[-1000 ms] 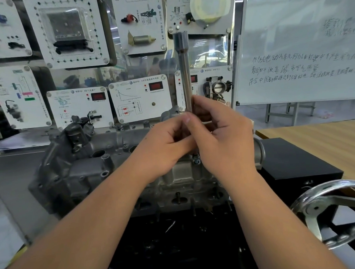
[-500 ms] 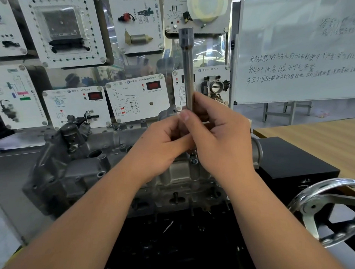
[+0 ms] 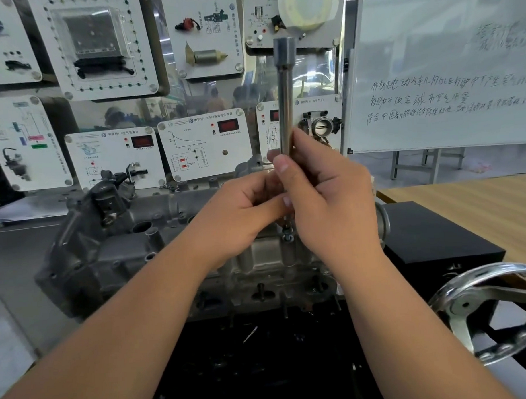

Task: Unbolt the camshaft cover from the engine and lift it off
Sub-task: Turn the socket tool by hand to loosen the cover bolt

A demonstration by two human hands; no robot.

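Hands both pinch the socket extension: left hand, right hand, above the camshaft cover bolt (keep it vertical, seated, twist steadily).

An automotive training workshop or classroom: the back wall carries white teaching panels with red digital readouts, circuit diagrams and mounted car parts such as a throttle body; a whiteboard with handwritten notes stands to the right, and a bare grey engine sits on a stand beside a wooden tabletop
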